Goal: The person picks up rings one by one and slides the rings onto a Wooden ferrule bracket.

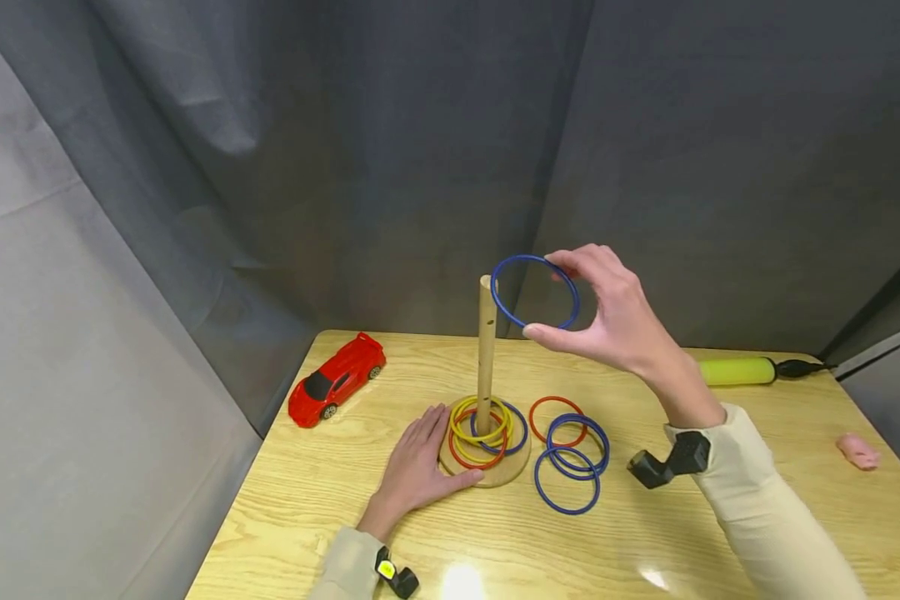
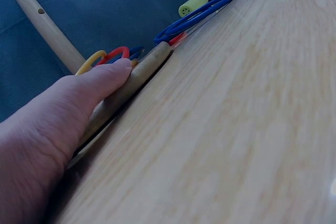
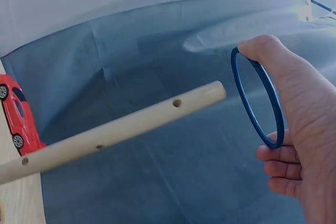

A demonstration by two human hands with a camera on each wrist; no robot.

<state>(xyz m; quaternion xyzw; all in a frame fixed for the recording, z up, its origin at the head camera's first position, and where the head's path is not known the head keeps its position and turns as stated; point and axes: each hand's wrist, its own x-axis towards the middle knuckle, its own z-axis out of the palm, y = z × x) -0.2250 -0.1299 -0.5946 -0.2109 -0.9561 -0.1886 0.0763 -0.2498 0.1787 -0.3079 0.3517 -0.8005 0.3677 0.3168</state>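
My right hand pinches a blue ring between thumb and fingers, up at the height of the wooden post's top. In the right wrist view the ring stands just off the tip of the post. Thumb and straight fingers of my left hand rest along the near left edge of the round wooden base. Around the foot of the upright post lie several yellow rings, a red ring and a blue ring.
Right of the base, several loose blue rings overlap a red ring on the wooden table. A red toy car sits at the back left. A yellow-green pump and a small pink object lie at the right.
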